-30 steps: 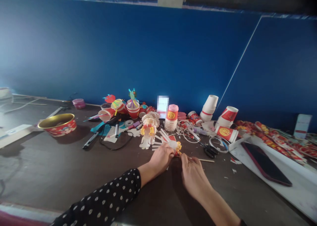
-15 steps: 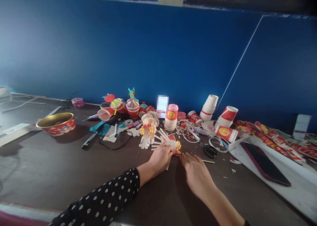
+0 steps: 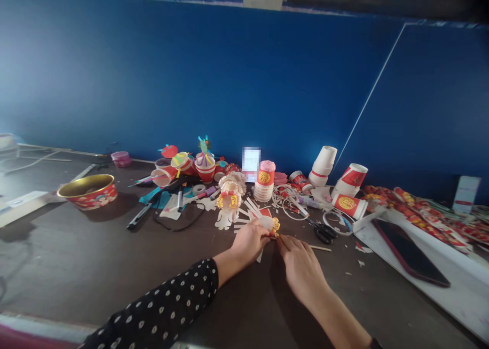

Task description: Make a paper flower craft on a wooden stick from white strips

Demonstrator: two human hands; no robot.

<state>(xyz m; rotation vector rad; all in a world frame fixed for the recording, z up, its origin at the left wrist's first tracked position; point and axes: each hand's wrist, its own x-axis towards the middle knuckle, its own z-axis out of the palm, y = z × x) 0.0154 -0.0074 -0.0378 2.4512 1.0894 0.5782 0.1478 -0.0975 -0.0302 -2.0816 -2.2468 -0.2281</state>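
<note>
My left hand (image 3: 250, 239) is closed on a cut-up paper cup (image 3: 265, 220) low over the dark table, its thumb and fingers around the near side. White paper shows above the knuckles, with a red and yellow printed part at the right end. My right hand (image 3: 301, 265) lies palm down just to the right. Its fingers are stretched out side by side, the fingertips touching the cup's printed edge; its thumb is mostly hidden. A thin pale stick (image 3: 321, 248) pokes out beyond the right fingers. White paper strips (image 3: 241, 220) fan out behind the left hand.
A cut-paper figure (image 3: 229, 201) stands behind my hands, near a stack of cups (image 3: 263, 186). Black scissors (image 3: 324, 233) lie to the right, before a white tray (image 3: 431, 293) with a phone (image 3: 410, 254). A gold-lined bowl (image 3: 88, 192) stands left, near a cutter knife (image 3: 139, 215).
My left hand has shifted slightly and its thumb now shows more along the cup piece. The right fingertips have barely moved, still at its printed edge.
</note>
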